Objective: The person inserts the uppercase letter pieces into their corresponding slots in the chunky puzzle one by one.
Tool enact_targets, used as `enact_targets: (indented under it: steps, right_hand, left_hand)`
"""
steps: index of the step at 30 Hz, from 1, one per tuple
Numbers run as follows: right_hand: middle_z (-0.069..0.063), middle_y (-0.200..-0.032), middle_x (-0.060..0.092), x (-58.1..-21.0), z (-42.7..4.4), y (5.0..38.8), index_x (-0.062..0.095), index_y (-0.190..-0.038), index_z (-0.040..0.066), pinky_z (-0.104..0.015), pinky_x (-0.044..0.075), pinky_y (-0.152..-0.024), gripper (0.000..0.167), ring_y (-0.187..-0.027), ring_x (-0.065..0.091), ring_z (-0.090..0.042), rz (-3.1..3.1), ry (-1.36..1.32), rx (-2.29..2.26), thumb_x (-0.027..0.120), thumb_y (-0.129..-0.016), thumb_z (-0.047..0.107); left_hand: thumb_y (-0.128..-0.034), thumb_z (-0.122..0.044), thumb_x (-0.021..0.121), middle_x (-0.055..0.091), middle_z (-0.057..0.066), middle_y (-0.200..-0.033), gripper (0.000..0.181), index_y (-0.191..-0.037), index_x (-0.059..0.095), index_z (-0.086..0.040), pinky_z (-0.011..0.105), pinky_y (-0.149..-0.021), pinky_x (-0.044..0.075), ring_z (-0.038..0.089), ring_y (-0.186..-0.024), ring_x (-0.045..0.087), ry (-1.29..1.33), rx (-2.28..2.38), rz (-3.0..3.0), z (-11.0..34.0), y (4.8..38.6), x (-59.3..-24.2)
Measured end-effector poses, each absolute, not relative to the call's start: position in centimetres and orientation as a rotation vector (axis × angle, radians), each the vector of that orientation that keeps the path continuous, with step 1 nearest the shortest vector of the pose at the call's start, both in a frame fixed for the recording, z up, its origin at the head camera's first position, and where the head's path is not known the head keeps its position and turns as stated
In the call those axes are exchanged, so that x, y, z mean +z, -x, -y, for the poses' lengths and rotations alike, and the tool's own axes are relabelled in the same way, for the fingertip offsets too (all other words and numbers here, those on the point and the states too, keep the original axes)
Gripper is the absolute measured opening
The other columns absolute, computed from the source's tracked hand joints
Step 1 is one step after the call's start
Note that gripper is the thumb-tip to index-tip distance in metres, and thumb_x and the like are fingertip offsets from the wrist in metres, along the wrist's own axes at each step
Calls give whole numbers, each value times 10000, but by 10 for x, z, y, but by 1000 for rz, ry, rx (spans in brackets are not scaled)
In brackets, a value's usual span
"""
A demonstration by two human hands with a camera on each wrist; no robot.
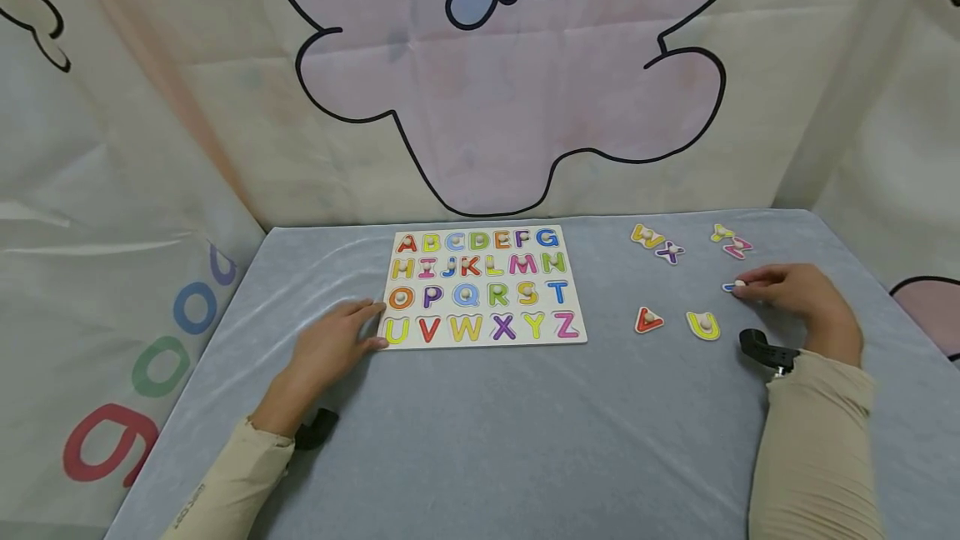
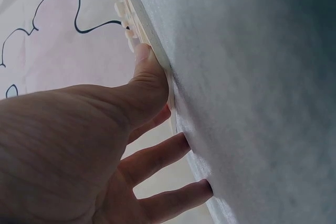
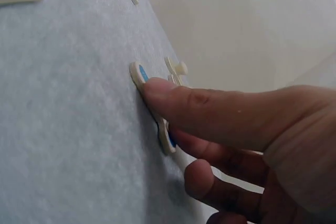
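Note:
A white alphabet puzzle board (image 1: 480, 349) with colourful letters lies left of the table's middle. My left hand (image 1: 330, 348) touches its left edge near the lower corner; in the left wrist view the thumb (image 2: 149, 80) lies against the board's edge (image 2: 149, 30), and other fingers extend toward the cloth. At the right, my right hand (image 1: 802, 298) pinches a small blue letter piece (image 1: 727, 287) by its knob. The right wrist view shows this piece (image 3: 137, 74) close to the cloth, partly hidden behind the thumb, so I cannot tell its letter there.
Loose knobbed letter pieces lie around the right hand: a red V (image 1: 648, 321), yellow U (image 1: 703, 326), yellow W (image 1: 647, 236), purple X (image 1: 670, 252), yellow Y (image 1: 722, 232) and pink Z (image 1: 737, 248). Grey-blue cloth (image 1: 525, 440) covers the table; a printed curtain (image 1: 480, 157) hangs behind.

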State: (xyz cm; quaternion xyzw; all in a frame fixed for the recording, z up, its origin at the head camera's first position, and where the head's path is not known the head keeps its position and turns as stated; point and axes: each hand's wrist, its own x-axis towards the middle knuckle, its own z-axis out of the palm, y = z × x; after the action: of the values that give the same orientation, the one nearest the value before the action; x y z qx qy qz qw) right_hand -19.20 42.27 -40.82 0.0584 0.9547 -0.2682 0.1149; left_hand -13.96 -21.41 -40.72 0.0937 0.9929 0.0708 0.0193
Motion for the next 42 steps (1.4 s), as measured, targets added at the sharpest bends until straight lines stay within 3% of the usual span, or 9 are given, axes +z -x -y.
enact_targets:
  steps: [3, 10, 14, 21, 28, 36, 42]
  right_hand:
    - [-273, -1283, 597, -405, -416, 193, 583, -1347, 10, -327, 387, -785, 710, -1107, 484, -339, -2838, -139, -771, 659, -903, 558]
    - [-51, -1005, 730, -397, -382, 206, 707, -1222, 85, -269, 418, -735, 477, -904, 542, -126, -2930, 37, -721, 732, -890, 426]
    - [-52, -1020, 742, -397, -359, 217, 734, -1187, 103, -255, 428, -737, 396, -896, 550, -103, -2906, 145, -756, 753, -884, 357]
    - [-176, -1199, 692, -401, -341, 224, 723, -1211, 92, -269, 423, -760, 355, -989, 543, -216, -2825, 190, -772, 731, -910, 280]
    - [-56, -970, 720, -400, -341, 221, 718, -1169, 67, -263, 415, -697, 382, -849, 540, -137, -2852, 145, -815, 777, -868, 294]
    - [-39, -935, 717, -402, -336, 223, 743, -1089, 67, -264, 431, -719, 303, -854, 550, -137, -2863, 191, -795, 755, -889, 295]
    - [-71, -968, 737, -401, -331, 223, 756, -1115, 87, -263, 424, -724, 292, -847, 550, -111, -2862, 255, -810, 752, -892, 276]
  left_hand:
    - [-879, -361, 744, 548, 155, -1455, 632, -1436, 542, -142, 560, -989, 483, 363, -1344, 512, -294, 216, -3084, 214, 140, -407]
    - [-885, -356, 738, 545, 160, -1458, 623, -1438, 540, -145, 563, -992, 479, 370, -1346, 508, -305, 214, -3079, 213, 141, -407]
    - [-883, -356, 741, 545, 165, -1455, 627, -1436, 541, -137, 564, -991, 480, 376, -1340, 511, -307, 206, -3084, 214, 142, -408]
    - [-874, -359, 749, 548, 170, -1450, 633, -1429, 547, -132, 562, -988, 485, 381, -1332, 518, -311, 199, -3093, 216, 141, -408]
    - [-874, -358, 750, 551, 169, -1448, 632, -1430, 547, -135, 564, -989, 484, 381, -1334, 516, -319, 200, -3096, 216, 141, -409]
    - [-876, -352, 748, 550, 173, -1447, 638, -1437, 538, -132, 563, -998, 478, 385, -1334, 513, -327, 194, -3095, 216, 141, -408]
    - [-880, -348, 745, 540, 174, -1458, 640, -1445, 530, -136, 567, -997, 477, 387, -1344, 504, -316, 202, -3084, 215, 141, -407]
